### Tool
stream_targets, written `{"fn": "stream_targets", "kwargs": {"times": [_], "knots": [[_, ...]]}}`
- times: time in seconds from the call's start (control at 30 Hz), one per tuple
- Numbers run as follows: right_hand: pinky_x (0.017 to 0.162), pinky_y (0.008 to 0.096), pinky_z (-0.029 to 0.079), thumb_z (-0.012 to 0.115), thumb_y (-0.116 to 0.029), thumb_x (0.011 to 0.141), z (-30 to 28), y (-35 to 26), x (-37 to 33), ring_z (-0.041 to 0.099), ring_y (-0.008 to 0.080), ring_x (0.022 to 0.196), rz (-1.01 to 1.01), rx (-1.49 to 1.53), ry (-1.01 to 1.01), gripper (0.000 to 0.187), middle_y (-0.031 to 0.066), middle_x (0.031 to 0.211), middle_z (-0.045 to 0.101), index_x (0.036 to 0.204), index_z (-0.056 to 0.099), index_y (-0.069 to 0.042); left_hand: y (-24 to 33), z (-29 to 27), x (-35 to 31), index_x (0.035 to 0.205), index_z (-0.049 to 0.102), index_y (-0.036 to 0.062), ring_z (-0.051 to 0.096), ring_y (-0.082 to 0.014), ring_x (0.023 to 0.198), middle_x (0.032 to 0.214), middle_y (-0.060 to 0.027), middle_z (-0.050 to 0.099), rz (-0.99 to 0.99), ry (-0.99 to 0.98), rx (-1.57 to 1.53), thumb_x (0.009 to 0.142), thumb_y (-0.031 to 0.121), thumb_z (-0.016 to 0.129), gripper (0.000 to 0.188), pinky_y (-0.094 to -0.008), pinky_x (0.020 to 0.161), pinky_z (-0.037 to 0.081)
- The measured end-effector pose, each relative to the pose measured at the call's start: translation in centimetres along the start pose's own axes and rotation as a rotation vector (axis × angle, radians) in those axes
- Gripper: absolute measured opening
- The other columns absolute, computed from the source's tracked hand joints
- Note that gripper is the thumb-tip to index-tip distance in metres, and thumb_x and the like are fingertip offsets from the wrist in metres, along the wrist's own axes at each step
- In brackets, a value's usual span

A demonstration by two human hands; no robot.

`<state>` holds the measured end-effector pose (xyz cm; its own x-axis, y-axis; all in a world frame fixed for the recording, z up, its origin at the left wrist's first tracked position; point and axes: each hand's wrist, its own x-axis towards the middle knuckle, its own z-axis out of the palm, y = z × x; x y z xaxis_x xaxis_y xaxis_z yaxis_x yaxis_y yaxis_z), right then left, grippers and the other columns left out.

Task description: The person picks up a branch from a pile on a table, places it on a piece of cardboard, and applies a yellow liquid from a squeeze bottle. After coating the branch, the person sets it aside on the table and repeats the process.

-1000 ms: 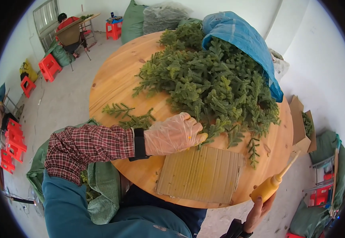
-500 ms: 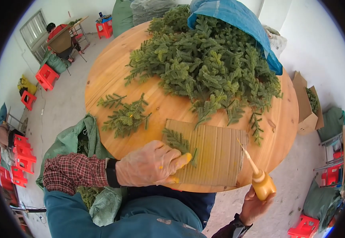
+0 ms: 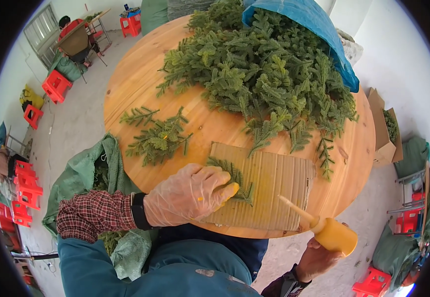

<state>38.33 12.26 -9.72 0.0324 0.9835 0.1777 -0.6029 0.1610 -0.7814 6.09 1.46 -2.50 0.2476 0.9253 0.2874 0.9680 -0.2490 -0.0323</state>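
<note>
Left hand (image 3: 188, 195), in a thin clear glove, lies palm down on a small green artificial fir sprig (image 3: 235, 177), fingers curled over its stem end and pinning it flat to the corrugated cardboard sheet (image 3: 274, 193) at the near edge of the round wooden table (image 3: 136, 79). Right hand (image 3: 319, 260) sits low at the near right, below the table rim, closed around a yellow squeeze bottle (image 3: 333, 235) whose long nozzle (image 3: 294, 210) angles up and left, tip over the cardboard's right part, near the sprig but not touching it.

As for progress: one sprig is placed on the cardboard, and no glue shows on it that I can make out, so the gluing step looks about to start rather than finished. A small cluster of loose sprigs (image 3: 156, 136) waits on the left of the table, apart from the rest. The big heap of fir sprigs (image 3: 269, 74) fills the far half, spilling from a blue sack (image 3: 304, 22), so by my reading most of the work lies ahead. A green sack (image 3: 84, 175) hangs just beside the near-left rim.
</note>
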Motion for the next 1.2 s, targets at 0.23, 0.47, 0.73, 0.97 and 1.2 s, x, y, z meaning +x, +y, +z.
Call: {"fn": "stream_targets", "kwargs": {"times": [0.23, 0.47, 0.73, 0.97, 1.2], "knots": [[0.074, 0.0373, 0.059, 0.074, -0.065, 0.076, 2.6, -0.4, -0.9, 0.066, 0.0319, 0.105, -0.055, -0.395, -0.189, 0.099, 0.0257, 0.126, 0.057, 0.138, 0.032, -0.001, 0.0, 1.2, 0.1, 0.128, 0.058, 0.0042, 0.058, -0.0287, 0.114, 0.122, -0.0143, 0.057, 0.064, -0.036, -0.011, 0.09, 0.015, 0.055, 0.04, -0.037, 0.092, 0.05], [0.09, 0.0429, 0.055, 0.082, -0.063, 0.07, 5.8, 1.4, -1.8, 0.065, 0.033, 0.108, -0.105, -0.564, -0.227, 0.097, 0.0279, 0.118, 0.061, 0.128, 0.035, -0.001, 0.0, 1.5, 0.1, 0.128, 0.057, 0.0063, 0.056, -0.0284, 0.117, 0.123, -0.0124, 0.056, 0.05, -0.092, -0.067, 0.088, 0.013, 0.056, 0.04, -0.0375, 0.093, 0.05], [0.093, 0.044, 0.054, 0.086, -0.061, 0.064, 7.5, 2.2, -1.4, 0.065, 0.034, 0.108, -0.063, -0.554, -0.222, 0.096, 0.0262, 0.113, 0.062, 0.122, 0.037, -0.003, -0.1, 1.4, 0.1, 0.13, 0.055, 0.0059, 0.056, -0.0289, 0.118, 0.125, -0.0131, 0.056, 0.043, -0.103, -0.068, 0.088, 0.014, 0.055, 0.042, -0.0375, 0.094, 0.049], [0.096, 0.0425, 0.051, 0.075, -0.072, 0.07, 7.6, 2.4, -1.2, 0.063, 0.0331, 0.11, -0.057, -0.688, -0.306, 0.099, 0.0273, 0.122, 0.06, 0.128, 0.036, -0.002, 0.0, 1.1, 0.2, 0.13, 0.055, 0.0062, 0.055, -0.0291, 0.119, 0.126, -0.0131, 0.056, 0.033, -0.117, -0.077, 0.089, 0.015, 0.054, 0.042, -0.0392, 0.097, 0.048], [0.095, 0.0434, 0.052, 0.077, -0.069, 0.07, 7.5, 1.8, -1.3, 0.064, 0.0334, 0.109, -0.064, -0.688, -0.3, 0.096, 0.0277, 0.12, 0.061, 0.127, 0.036, -0.003, 0.0, 1.3, 0.2, 0.13, 0.055, 0.0066, 0.055, -0.0293, 0.12, 0.125, -0.0127, 0.056, 0.022, -0.117, -0.107, 0.089, 0.015, 0.054, 0.041, -0.04, 0.099, 0.046]]}}
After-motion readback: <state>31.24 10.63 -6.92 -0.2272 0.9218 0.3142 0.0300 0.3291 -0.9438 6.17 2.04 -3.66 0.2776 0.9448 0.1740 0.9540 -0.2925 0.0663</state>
